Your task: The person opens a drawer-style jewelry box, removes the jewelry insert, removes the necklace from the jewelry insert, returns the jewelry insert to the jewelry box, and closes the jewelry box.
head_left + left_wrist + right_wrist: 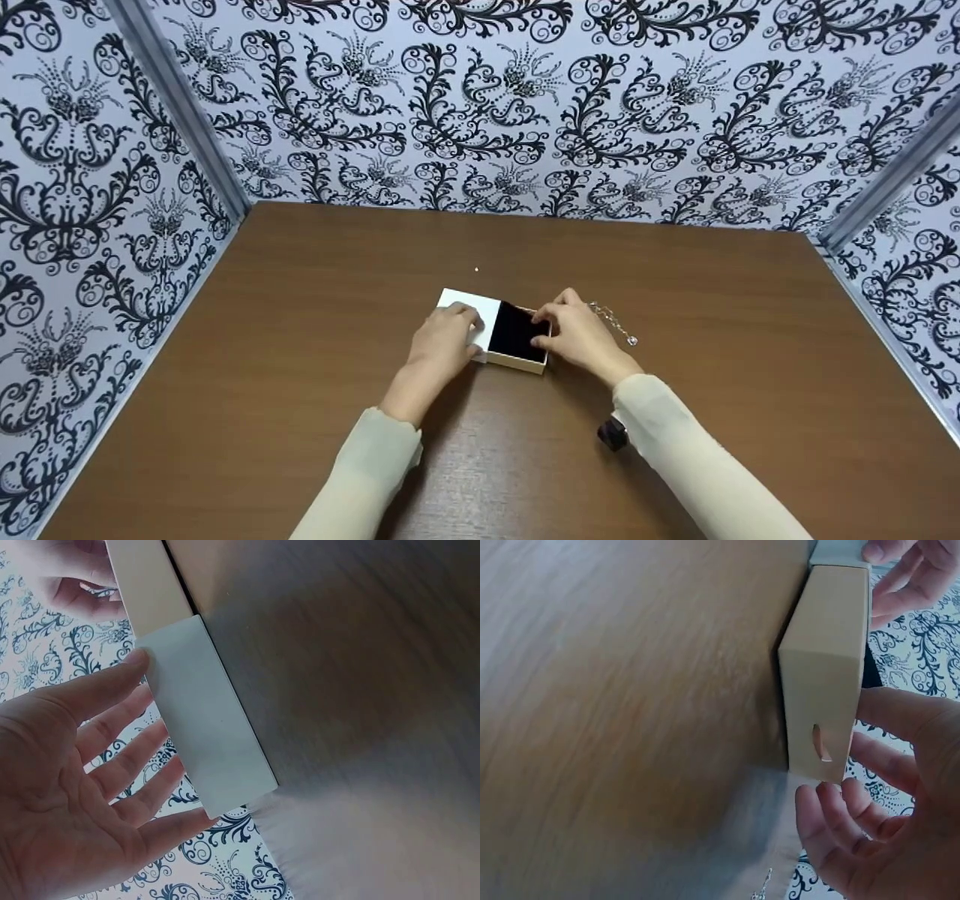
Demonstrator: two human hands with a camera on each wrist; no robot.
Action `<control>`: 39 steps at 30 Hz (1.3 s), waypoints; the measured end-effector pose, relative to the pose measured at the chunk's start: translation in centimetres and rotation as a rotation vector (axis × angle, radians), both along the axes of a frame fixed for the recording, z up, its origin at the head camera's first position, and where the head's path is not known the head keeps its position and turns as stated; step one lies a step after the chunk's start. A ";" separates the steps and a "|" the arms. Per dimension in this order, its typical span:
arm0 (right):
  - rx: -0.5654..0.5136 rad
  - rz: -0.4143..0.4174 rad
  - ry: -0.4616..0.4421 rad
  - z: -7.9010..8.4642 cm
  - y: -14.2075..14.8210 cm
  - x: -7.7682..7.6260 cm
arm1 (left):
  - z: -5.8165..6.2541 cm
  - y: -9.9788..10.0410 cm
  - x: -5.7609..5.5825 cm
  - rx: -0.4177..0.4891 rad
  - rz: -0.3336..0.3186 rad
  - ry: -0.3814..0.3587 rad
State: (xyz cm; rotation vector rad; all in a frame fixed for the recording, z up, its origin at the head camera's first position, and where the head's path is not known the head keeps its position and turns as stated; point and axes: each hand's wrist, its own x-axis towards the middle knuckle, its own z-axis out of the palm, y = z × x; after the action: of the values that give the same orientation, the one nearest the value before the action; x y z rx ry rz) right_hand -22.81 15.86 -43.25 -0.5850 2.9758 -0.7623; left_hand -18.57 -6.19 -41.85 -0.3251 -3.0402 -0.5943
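Note:
A small drawer box lies on the table, its cream tray (pixel 517 362) slid partly out of a white sleeve (pixel 459 297). My left hand (pixel 442 337) rests over the sleeve, thumb at the near edge and the other fingers spread on top, as the left wrist view also shows. A black pad (pixel 514 334) fills the tray, and a bit of it shows above the rim in the right wrist view. My right hand (pixel 579 334) holds the pad between thumb and index finger near the tray's outer end, with the other fingers curled outside the notched end wall (pixel 817 712).
A silvery chain bracelet (pixel 616 322) lies on the brown table (pixel 337 315) just beyond my right hand. Behind the box is a tiny white speck (pixel 476 269). Patterned walls (pixel 480 112) close off the back and both sides.

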 end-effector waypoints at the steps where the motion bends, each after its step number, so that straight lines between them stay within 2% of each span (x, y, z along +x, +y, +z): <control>1: 0.011 0.005 0.016 0.0 -0.1 0.1 | 0.0 0.0 0.0 0.001 -0.001 -0.001; 5: 0.031 0.026 0.083 0.3 -0.5 0.4 | 0.0 0.0 -0.1 -0.007 -0.004 0.005; 8: 0.039 0.095 0.123 0.5 -1.1 0.8 | 0.0 0.0 -0.2 -0.005 -0.004 0.011; 14: 0.107 0.300 0.063 0.4 -2.1 1.5 | 0.0 -0.1 -0.2 -0.001 -0.011 0.020; 21: 0.198 0.372 0.040 0.0 -2.1 1.8 | 0.0 -0.1 -0.2 -0.003 -0.018 0.016; 25: 0.139 0.354 0.026 0.3 -1.8 1.6 | 0.0 -0.1 -0.2 -0.017 -0.009 0.001; 32: 0.090 0.200 0.063 0.9 0.2 1.3 | 0.1 -0.1 -0.3 -0.021 -0.010 0.012; 39: 0.104 0.127 -0.123 1.0 1.3 0.8 | 0.1 -0.1 -0.4 -0.029 0.000 0.004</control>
State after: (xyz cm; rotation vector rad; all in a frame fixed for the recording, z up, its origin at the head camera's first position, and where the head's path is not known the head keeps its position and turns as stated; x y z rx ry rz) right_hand -21.99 17.14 -42.22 -0.6863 2.8146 -0.6060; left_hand -19.00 -6.32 -41.74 -0.3262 -3.0480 -0.5491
